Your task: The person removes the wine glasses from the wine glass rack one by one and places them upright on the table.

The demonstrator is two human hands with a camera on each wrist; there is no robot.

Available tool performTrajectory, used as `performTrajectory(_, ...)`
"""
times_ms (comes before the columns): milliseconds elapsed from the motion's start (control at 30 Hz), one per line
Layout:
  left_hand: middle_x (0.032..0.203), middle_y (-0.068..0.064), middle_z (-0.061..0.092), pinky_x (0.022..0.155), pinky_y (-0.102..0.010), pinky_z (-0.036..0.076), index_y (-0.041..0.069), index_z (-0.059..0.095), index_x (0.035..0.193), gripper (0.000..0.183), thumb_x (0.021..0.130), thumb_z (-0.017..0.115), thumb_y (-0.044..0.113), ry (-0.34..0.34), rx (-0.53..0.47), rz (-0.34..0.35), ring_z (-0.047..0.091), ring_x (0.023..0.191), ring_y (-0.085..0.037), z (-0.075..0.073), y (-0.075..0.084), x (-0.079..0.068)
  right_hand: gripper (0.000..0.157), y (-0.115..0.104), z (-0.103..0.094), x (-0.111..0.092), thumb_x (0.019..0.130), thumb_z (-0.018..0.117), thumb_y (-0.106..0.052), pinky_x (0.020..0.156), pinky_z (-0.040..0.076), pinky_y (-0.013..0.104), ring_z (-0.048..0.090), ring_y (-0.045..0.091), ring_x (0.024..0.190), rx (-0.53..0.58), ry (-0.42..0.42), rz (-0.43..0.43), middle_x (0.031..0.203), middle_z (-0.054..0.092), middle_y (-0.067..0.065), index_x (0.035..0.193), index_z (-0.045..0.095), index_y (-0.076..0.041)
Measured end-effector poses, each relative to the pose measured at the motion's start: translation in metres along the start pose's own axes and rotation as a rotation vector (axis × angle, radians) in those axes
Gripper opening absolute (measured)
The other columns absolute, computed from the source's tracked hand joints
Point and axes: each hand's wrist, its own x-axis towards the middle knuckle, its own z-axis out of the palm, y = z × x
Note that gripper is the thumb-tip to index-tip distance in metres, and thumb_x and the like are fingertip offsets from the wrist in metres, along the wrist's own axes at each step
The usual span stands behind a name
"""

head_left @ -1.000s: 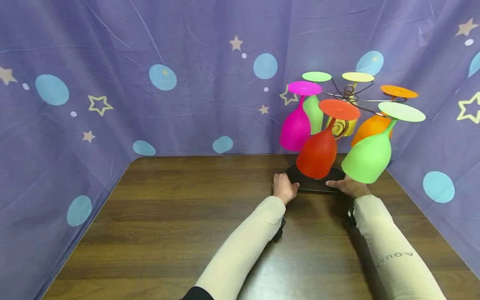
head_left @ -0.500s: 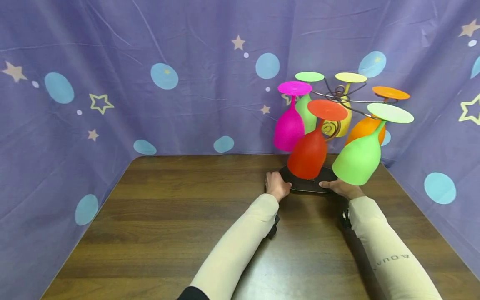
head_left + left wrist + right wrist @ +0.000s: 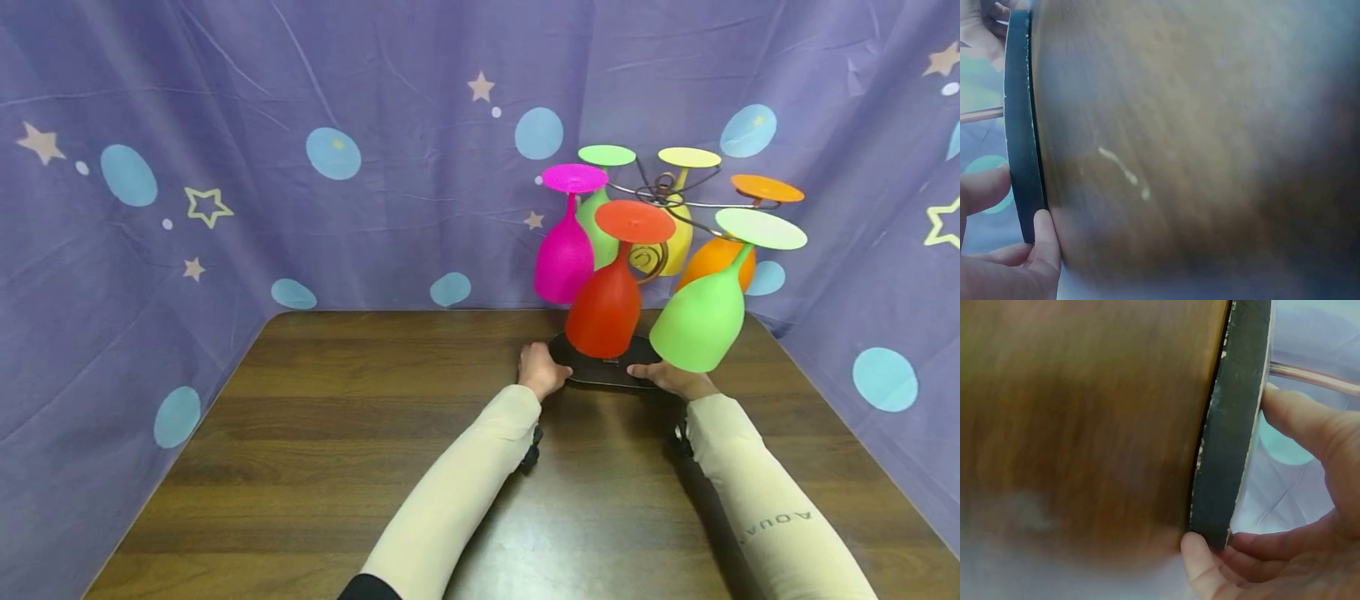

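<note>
A wine glass rack with a dark oval base (image 3: pixel 600 376) and a curled metal frame (image 3: pixel 663 197) stands at the table's back right. Stemmed glasses hang upside down from it: magenta (image 3: pixel 564 260), red (image 3: pixel 604 308), light green (image 3: pixel 697 323), orange (image 3: pixel 717 265), yellow (image 3: pixel 681 233) and another green one (image 3: pixel 597 229) behind. My left hand (image 3: pixel 542 369) grips the base's left end, thumb on top. At the right end my right hand (image 3: pixel 675 380) holds it likewise, partly behind the light green glass. In both wrist views, fingertips sit at the base's lower edge.
The brown wooden table (image 3: pixel 360 467) stretches to the left and front. A purple curtain (image 3: pixel 420 150) with stars and blue spots hangs right behind the table's back edge and along both sides.
The rack with its hanging glasses has moved left along the back of the table, both hands travelling with it. Their hold on the base looks the same.
</note>
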Motion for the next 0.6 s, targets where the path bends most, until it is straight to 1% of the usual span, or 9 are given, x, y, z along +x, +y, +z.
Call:
performTrajectory(33,0.105,-0.02,0.066,0.088,-0.038,0.05,-0.007,0.067,0.104,0.046,0.073,0.082,0.024,0.0,-0.003,0.003,0.061,0.102,-0.034,-0.001,-0.001,0.0,0.094,0.0,0.001,0.0,0.085,0.069,-0.037,0.109,0.023,0.057,0.027,0.05,0.131,-0.007,0.007,-0.006,0.142,0.027,0.037,0.139,0.016,0.02)
performTrajectory(167,0.103,-0.02,0.068,0.086,-0.038,0.051,-0.006,0.068,0.101,0.043,0.072,0.082,0.022,0.01,-0.017,0.011,0.063,0.099,-0.033,-0.004,-0.005,-0.001,0.09,-0.002,0.004,-0.001,0.082,0.073,-0.033,0.107,0.025,0.057,0.033,0.048,0.126,-0.026,0.077,-0.103,0.136,0.034,0.036,0.135,0.022,0.02)
performTrajectory(233,0.1,-0.019,0.068,0.085,-0.038,0.051,-0.005,0.069,0.098,0.039,0.072,0.083,0.021,0.02,-0.027,0.008,0.064,0.097,-0.033,-0.005,-0.006,-0.001,0.089,-0.003,0.005,-0.001,0.081,0.075,-0.03,0.107,0.025,0.057,0.035,0.047,0.124,-0.006,0.101,-0.148,0.134,0.036,0.035,0.134,0.023,0.019)
performTrajectory(300,0.098,-0.017,0.069,0.085,-0.037,0.051,-0.004,0.07,0.095,0.037,0.071,0.083,0.02,0.029,-0.031,0.001,0.064,0.095,-0.032,-0.007,-0.008,-0.002,0.088,-0.004,0.006,-0.002,0.08,0.077,-0.029,0.107,0.026,0.057,0.037,0.045,0.123,0.029,0.109,-0.174,0.133,0.039,0.033,0.134,0.025,0.017)
performTrajectory(400,0.096,-0.017,0.069,0.084,-0.037,0.051,-0.004,0.07,0.093,0.035,0.07,0.083,0.019,0.03,-0.04,-0.011,0.065,0.093,-0.032,-0.008,-0.01,-0.002,0.083,-0.004,0.008,-0.002,0.079,0.077,-0.026,0.106,0.028,0.056,0.039,0.043,0.122,0.063,0.119,-0.211,0.13,0.042,0.03,0.132,0.029,0.016)
performTrajectory(533,0.098,-0.018,0.068,0.084,-0.037,0.051,-0.005,0.07,0.095,0.037,0.07,0.083,0.019,0.024,-0.05,-0.02,0.064,0.095,-0.033,-0.01,-0.012,-0.003,0.07,-0.006,0.011,-0.003,0.079,0.077,-0.02,0.103,0.031,0.055,0.043,0.042,0.115,0.076,0.137,-0.284,0.12,0.048,0.029,0.124,0.036,0.016)
performTrajectory(600,0.099,-0.018,0.068,0.086,-0.037,0.05,-0.005,0.07,0.096,0.038,0.07,0.083,0.019,0.025,-0.048,-0.025,0.063,0.097,-0.033,-0.011,-0.014,-0.003,0.068,-0.007,0.012,-0.003,0.079,0.076,-0.018,0.103,0.032,0.055,0.044,0.042,0.114,0.074,0.139,-0.304,0.119,0.049,0.028,0.122,0.037,0.016)
